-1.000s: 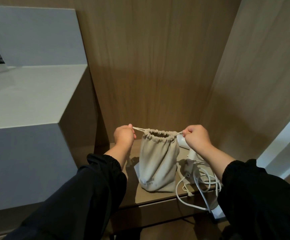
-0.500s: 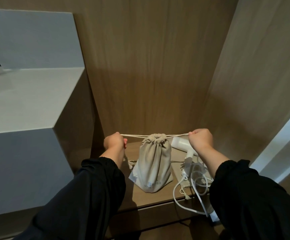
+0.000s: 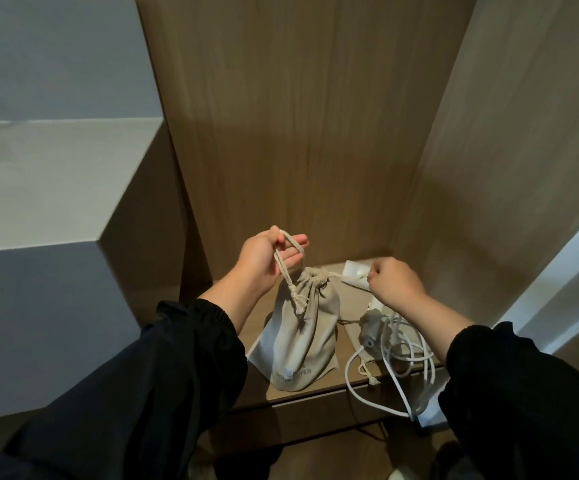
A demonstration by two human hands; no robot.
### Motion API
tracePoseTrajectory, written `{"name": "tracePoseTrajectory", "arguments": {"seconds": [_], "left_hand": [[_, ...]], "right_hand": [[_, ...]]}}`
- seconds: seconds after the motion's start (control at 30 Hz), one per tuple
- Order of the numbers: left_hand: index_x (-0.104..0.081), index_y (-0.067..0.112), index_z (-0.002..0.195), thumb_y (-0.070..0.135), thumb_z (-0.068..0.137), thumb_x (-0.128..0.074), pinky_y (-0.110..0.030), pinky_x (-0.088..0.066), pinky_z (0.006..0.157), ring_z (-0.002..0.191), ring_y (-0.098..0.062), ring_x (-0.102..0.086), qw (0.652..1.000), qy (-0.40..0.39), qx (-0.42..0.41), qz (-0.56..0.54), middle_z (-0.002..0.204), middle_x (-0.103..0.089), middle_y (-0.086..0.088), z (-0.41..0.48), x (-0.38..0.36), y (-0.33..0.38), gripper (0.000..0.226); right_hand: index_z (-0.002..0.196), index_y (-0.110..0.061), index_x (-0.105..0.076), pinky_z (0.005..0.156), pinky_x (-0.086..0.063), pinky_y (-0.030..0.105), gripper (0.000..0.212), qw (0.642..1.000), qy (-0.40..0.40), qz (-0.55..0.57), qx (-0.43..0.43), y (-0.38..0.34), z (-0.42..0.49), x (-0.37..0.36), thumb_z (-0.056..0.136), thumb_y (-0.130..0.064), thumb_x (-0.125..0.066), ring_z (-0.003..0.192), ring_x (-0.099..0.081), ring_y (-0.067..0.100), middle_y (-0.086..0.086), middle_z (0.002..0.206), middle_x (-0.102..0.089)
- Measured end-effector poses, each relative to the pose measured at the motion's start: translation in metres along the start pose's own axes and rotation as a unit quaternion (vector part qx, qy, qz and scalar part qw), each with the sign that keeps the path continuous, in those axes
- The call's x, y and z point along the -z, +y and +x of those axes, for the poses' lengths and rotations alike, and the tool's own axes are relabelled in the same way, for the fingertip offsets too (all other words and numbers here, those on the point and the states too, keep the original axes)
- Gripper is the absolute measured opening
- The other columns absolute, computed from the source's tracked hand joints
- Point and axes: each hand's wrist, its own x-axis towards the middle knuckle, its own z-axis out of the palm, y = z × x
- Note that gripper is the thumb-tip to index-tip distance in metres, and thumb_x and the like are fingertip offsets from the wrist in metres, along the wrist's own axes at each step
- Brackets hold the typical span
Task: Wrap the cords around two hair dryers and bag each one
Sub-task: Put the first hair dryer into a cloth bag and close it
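Left hand (image 3: 267,263): we see it raised, thumb and fingers pinching a loop of the pale braided drawstring (image 3: 286,271), whose knotted end hangs below the palm.
Right hand (image 3: 397,287): its fingers are curled near the bag's mouth. A thin strand runs toward them, but we cannot tell whether they hold it.
Beige cloth drawstring bag (image 3: 303,336): it stands just below the left hand and between both hands. Its mouth is gathered tight and its body bulges.
First dryer: we cannot see it. From the full shape of the bag we judge it is inside, its cord stowed with it.
White plastic hair dryer (image 3: 353,273): it lies just beyond and under the right hand, outside any bag.
Loose white power cord (image 3: 393,362): it sprawls in open loops below the right wrist, some trailing over the front edge of the light wooden shelf (image 3: 281,396). It is not wrapped.
Second flat beige pouch (image 3: 353,336): it lies under that cord, beneath the right forearm, and is limp.
Done so far: we reckon one dryer is bagged and its bag drawn closed, roughly half the job.
Left to do: let go of the drawstring, wind the loose cord round the white dryer, slip it into the flat pouch, and cinch it.
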Motion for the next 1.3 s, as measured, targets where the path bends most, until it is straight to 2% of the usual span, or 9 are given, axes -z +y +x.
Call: {"name": "tracePoseTrajectory", "arguments": {"seconds": [0.1,0.23,0.5,0.63,0.73,0.83,1.0,1.17,1.3], "left_hand": [[-0.041,0.010,0.070,0.023,0.105,-0.028,-0.029,-0.060,0.058,0.076,-0.023,-0.071,1.000,-0.013,0.004,0.018,0.073,-0.072,-0.014,-0.003,0.000,0.000,0.040],[-0.042,0.010,0.071,0.024,0.105,-0.029,-0.030,-0.060,0.058,0.070,-0.022,-0.073,1.000,-0.012,0.011,0.012,0.073,-0.072,-0.015,-0.007,0.002,-0.001,0.039],[-0.046,0.009,0.072,0.024,0.105,-0.031,-0.033,-0.059,0.069,0.076,-0.025,-0.072,1.000,0.014,0.017,0.004,0.080,-0.072,-0.017,-0.005,0.009,-0.003,0.040],[-0.052,0.012,0.072,0.019,0.103,-0.036,-0.027,-0.047,0.065,0.073,-0.017,-0.063,0.989,0.125,0.017,0.078,0.084,-0.064,-0.008,0.009,0.022,-0.010,0.035],[-0.061,0.010,0.101,0.011,0.099,-0.039,-0.032,-0.041,0.071,0.084,-0.021,-0.054,0.965,0.204,0.050,0.158,0.105,-0.058,-0.011,0.012,0.036,-0.024,0.022],[-0.041,0.004,0.138,0.010,0.101,-0.039,-0.039,-0.037,0.092,0.115,-0.030,-0.046,0.941,0.219,0.106,0.235,0.139,-0.045,-0.016,0.007,0.051,-0.042,0.038],[-0.050,-0.002,0.121,0.008,0.099,-0.041,-0.035,-0.035,0.081,0.097,-0.033,-0.051,0.932,0.206,0.185,0.233,0.110,-0.052,-0.016,0.007,0.077,-0.074,0.026],[-0.032,0.007,0.145,0.008,0.100,-0.040,-0.033,-0.040,0.080,0.115,-0.034,-0.049,0.938,0.179,0.169,0.245,0.132,-0.049,-0.020,0.022,0.091,-0.099,0.045],[-0.028,0.013,0.148,0.009,0.098,-0.046,-0.033,-0.040,0.088,0.126,-0.031,-0.044,0.939,0.158,0.157,0.262,0.141,-0.045,-0.016,0.033,0.098,-0.116,0.053]], "right_hand": [[0.134,-0.014,-0.046,0.090,-0.044,0.033,0.044,0.994,-0.070,0.029,0.075,-0.005,-0.001,-0.007,0.091,-0.012,-0.053,0.116,-0.052,0.028,0.010,0.130,-0.050],[0.146,-0.021,-0.033,0.108,-0.036,0.035,0.077,0.973,-0.155,0.036,0.165,-0.027,0.002,-0.024,0.079,-0.021,-0.072,0.131,-0.040,0.026,0.009,0.142,-0.042],[0.115,-0.015,-0.061,0.083,-0.050,0.034,0.045,0.985,-0.129,0.020,0.117,-0.052,0.012,-0.050,0.076,-0.034,-0.075,0.098,-0.060,0.023,0.004,0.109,-0.066],[0.086,-0.017,-0.062,0.071,-0.044,0.027,0.016,0.988,-0.118,0.075,0.062,-0.046,0.020,-0.057,0.080,-0.030,-0.069,0.089,-0.063,0.022,0.002,0.089,-0.066],[0.067,-0.019,-0.052,0.071,-0.043,0.027,0.021,0.981,-0.119,0.155,-0.009,-0.046,0.021,-0.061,0.085,-0.026,-0.062,0.082,-0.060,0.023,0.002,0.073,-0.061],[0.072,-0.013,-0.054,0.067,-0.044,0.031,0.020,0.962,-0.101,0.228,-0.113,-0.041,0.029,-0.066,0.084,-0.028,-0.060,0.078,-0.058,0.027,0.005,0.071,-0.057],[0.094,-0.006,-0.059,0.064,-0.050,0.033,0.026,0.854,-0.059,0.433,-0.283,-0.028,0.041,-0.079,0.080,-0.026,-0.066,0.072,-0.061,0.029,0.012,0.085,-0.063],[0.119,-0.004,-0.057,0.073,-0.058,0.052,0.036,0.641,-0.091,0.671,-0.362,-0.015,0.037,-0.113,0.086,-0.016,-0.064,0.089,-0.070,0.037,0.020,0.107,-0.069],[0.120,0.000,-0.056,0.054,-0.059,0.039,0.029,0.581,-0.099,0.726,-0.354,-0.023,0.019,-0.136,0.093,-0.009,-0.054,0.092,-0.067,0.032,0.021,0.110,-0.066]]}}
